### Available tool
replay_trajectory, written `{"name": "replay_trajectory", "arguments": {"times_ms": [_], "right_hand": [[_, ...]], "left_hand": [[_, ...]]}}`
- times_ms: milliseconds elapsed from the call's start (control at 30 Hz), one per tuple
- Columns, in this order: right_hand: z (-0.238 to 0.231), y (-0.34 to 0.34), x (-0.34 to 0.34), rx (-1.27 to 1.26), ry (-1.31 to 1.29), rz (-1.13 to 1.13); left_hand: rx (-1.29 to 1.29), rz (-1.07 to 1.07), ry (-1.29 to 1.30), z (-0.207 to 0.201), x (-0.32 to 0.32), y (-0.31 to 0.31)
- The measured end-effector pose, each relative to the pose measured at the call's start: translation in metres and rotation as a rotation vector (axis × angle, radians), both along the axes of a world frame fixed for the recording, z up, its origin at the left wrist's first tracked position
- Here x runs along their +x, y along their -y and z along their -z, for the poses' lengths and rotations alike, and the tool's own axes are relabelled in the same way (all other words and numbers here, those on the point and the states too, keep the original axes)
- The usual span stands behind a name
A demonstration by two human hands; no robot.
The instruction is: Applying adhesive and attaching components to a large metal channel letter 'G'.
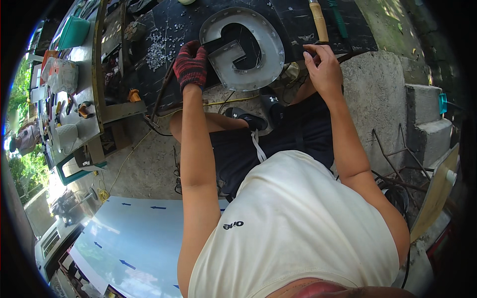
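I see the left hand [191,65], in a red and black glove, at upper centre-left with its fingers bent against the left edge of the metal letter [272,47]; I cannot tell whether they grip it. The right hand [325,71], bare, is right of the letter and apart from it, fingers half curled and thumb near the forefinger; I cannot tell whether anything small sits between them.

The letter lies at top centre, over the near edge of a black table [362,42]. Left of it I make out scattered metal bits [159,52]. Above the right hand are a wooden handle [318,21] and a green handle [338,20], side by side.

Farther out, a bench [89,59] at upper left bears a green bin [74,32] and a plastic bag [60,77]. A pale panel [154,233] with blue arrows fills the lower left; concrete steps [422,107] stand at right.
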State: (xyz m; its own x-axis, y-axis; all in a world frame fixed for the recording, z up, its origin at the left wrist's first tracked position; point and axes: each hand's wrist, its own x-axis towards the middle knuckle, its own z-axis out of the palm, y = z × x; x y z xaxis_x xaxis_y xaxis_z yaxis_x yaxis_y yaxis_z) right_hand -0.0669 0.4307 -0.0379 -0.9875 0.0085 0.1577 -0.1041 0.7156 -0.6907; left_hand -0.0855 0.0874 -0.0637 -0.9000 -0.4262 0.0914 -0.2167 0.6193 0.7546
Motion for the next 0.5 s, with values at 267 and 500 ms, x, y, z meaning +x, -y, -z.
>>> {"name": "replay_trajectory", "arguments": {"times_ms": [267,500], "right_hand": [[0.000,0.006,0.004,-0.030,0.019,-0.039],[0.003,0.018,0.000,-0.054,-0.002,-0.066]], "left_hand": [[0.066,0.018,-0.077,-0.022,0.073,-0.030],[0.221,0.041,-0.108,-0.004,0.120,-0.045]]}}
